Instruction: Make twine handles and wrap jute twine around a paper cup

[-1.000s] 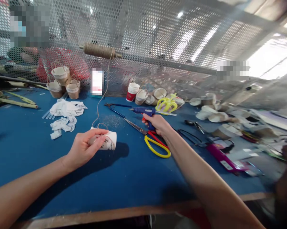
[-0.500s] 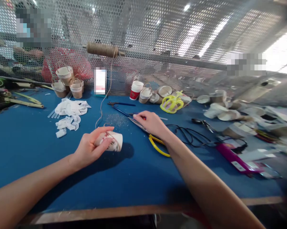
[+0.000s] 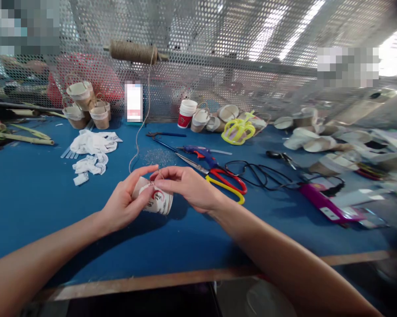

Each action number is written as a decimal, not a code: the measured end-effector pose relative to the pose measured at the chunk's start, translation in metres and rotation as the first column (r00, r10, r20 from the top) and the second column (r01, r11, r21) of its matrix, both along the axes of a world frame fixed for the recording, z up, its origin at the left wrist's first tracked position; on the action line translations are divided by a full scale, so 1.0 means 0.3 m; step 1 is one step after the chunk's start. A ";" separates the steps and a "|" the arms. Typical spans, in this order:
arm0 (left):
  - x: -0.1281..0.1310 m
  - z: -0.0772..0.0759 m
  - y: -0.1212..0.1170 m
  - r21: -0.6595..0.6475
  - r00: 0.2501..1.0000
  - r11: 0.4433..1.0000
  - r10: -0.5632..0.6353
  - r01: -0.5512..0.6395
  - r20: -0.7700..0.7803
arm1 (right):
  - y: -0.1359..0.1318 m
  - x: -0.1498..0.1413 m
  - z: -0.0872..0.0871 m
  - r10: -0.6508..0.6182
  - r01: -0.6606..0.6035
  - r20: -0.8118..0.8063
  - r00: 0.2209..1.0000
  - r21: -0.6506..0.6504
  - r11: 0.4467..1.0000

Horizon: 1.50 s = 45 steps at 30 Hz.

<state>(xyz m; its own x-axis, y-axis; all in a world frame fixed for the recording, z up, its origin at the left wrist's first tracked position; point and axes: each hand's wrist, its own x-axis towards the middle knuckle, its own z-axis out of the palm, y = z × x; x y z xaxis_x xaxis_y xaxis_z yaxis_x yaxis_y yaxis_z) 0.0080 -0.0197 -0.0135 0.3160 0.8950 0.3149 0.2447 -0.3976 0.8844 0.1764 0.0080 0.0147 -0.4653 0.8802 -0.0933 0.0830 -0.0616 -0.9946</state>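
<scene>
My left hand (image 3: 127,198) is closed around a white paper cup (image 3: 159,201) with printed characters, tilted on its side above the table. Beige twine (image 3: 137,145) runs down from a spool (image 3: 132,51) to the cup. At the cup's upper side my right hand (image 3: 188,185) pinches the twine between thumb and fingers. To the right of that hand lie scissors (image 3: 226,185) with one red and one yellow handle, and behind them a blue glue gun (image 3: 200,152). The stretch of twine under my fingers is partly hidden.
Pliers (image 3: 165,135) with blue handles lie behind the cup. White lace ribbon (image 3: 94,145) is heaped at the left. Several twine-handled cups (image 3: 81,94) and a red cup stack (image 3: 185,116) stand along the mesh. Right are a black cable (image 3: 264,180) and purple power strip (image 3: 330,204).
My right hand has moved left from beside the scissors and glue gun to the cup, and now pinches the twine. The cup has turned slightly in my left hand. The view has shifted.
</scene>
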 end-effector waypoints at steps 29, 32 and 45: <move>0.026 0.021 -0.008 -0.298 0.984 0.955 0.049 0.004 0.171 | 0.002 0.076 0.021 -0.177 0.032 0.287 0.942 0.447 0.894; 0.024 0.019 -0.008 -0.274 0.987 0.962 0.040 0.005 0.158 | 0.001 0.076 0.018 -0.176 0.025 0.299 0.938 0.445 0.895; 0.025 0.029 -0.016 -0.277 0.988 0.961 0.060 -0.019 0.142 | 0.006 0.070 0.013 -0.158 -0.012 0.347 0.925 0.441 0.897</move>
